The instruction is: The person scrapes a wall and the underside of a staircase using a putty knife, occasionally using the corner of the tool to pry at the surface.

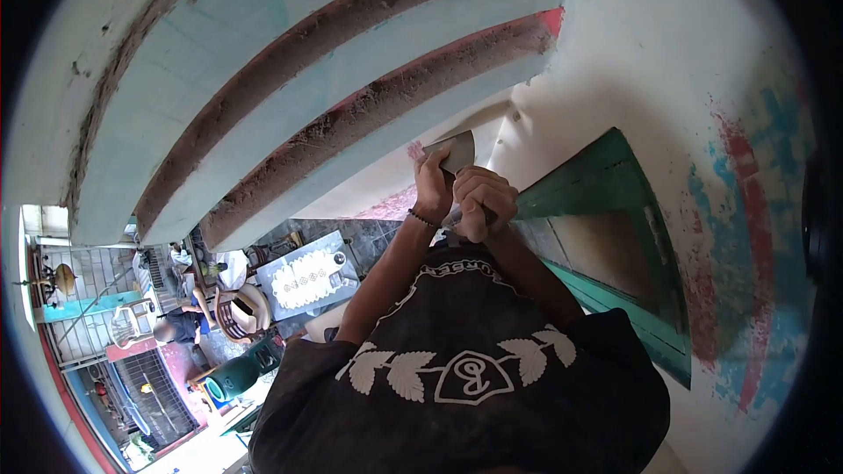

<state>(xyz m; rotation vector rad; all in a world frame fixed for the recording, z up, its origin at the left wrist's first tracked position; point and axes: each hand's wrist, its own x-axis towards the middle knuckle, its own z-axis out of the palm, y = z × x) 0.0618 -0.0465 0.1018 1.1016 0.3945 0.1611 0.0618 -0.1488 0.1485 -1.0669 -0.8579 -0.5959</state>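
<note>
Both my hands are raised to a scraper with a broad, flat metal blade point(457, 151). My right hand point(486, 200) is closed in a fist around its handle, which is mostly hidden by the fingers. My left hand point(432, 186), with a dark beaded bracelet at the wrist, grips the scraper near the base of the blade. The blade's edge is close to the whitish wall surface point(492, 127) under the ceiling; whether it touches cannot be made out. Pink patches point(386, 208) show on the surface just left of my hands.
Pale blue ceiling with dusty brown beams point(378, 92) hangs overhead. A green-framed panel point(645, 237) stands close on my right, beside a wall with red and blue paint patches point(746, 175). Far below are a lace-covered table point(303, 276), an armchair point(244, 314) and another person point(186, 325).
</note>
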